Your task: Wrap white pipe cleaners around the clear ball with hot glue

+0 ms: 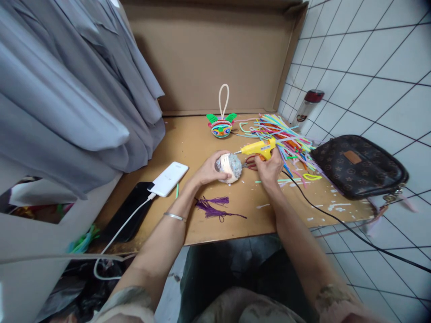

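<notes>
My left hand [211, 170] is wrapped round the left side of a fuzzy grey-white ball [235, 167] with a cream band. In my right hand [272, 168] is a yellow glue gun [257, 149], its nozzle pointing left and close to the ball's upper right. Whether the nozzle touches the ball I cannot tell. Scissors with reddish handles [250, 162] lie beneath the gun, partly hidden. Purple tassels [215, 210] rest on the table in front of the ball. Behind it sits a colourful animal-face ornament [221, 128] with green ears and a cream loop.
Coloured pipe cleaners [281, 134] are heaped at the back right, near a patterned bag [362, 166] and a red-lidded bottle [308, 107]. A white power bank [170, 178] and black phone [129, 215] lie left. The gun's black cord [323, 210] runs right.
</notes>
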A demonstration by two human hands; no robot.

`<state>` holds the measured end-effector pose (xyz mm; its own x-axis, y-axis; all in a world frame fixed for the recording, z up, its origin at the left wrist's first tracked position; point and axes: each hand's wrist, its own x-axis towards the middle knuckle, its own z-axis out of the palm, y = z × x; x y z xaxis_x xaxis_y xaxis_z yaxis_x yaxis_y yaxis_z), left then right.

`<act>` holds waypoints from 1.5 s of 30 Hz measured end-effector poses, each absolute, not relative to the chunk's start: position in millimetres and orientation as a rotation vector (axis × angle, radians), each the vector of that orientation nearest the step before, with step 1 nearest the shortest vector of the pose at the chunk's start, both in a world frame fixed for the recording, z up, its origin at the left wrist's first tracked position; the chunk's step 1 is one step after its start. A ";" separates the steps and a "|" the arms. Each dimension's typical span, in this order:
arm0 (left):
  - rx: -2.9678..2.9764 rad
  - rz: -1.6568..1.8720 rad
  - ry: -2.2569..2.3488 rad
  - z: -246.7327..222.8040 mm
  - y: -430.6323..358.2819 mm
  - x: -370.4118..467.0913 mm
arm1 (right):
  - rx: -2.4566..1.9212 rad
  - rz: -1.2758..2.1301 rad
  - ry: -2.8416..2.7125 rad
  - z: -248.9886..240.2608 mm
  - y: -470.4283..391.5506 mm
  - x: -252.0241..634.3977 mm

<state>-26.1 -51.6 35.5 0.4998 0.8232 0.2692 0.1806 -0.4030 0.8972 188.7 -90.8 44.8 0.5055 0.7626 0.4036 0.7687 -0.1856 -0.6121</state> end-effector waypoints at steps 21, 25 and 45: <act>1.789 0.970 0.882 30.4 -42.7 -32.4 | -2.219 0.253 -1.402 31.9 -67.2 217.4; 1.788 0.976 0.914 30.0 -40.6 -34.8 | -2.239 0.242 -1.434 30.4 -67.5 219.7; 1.742 0.971 0.949 31.4 -36.6 -41.0 | -2.446 0.016 -1.206 34.2 -77.1 220.8</act>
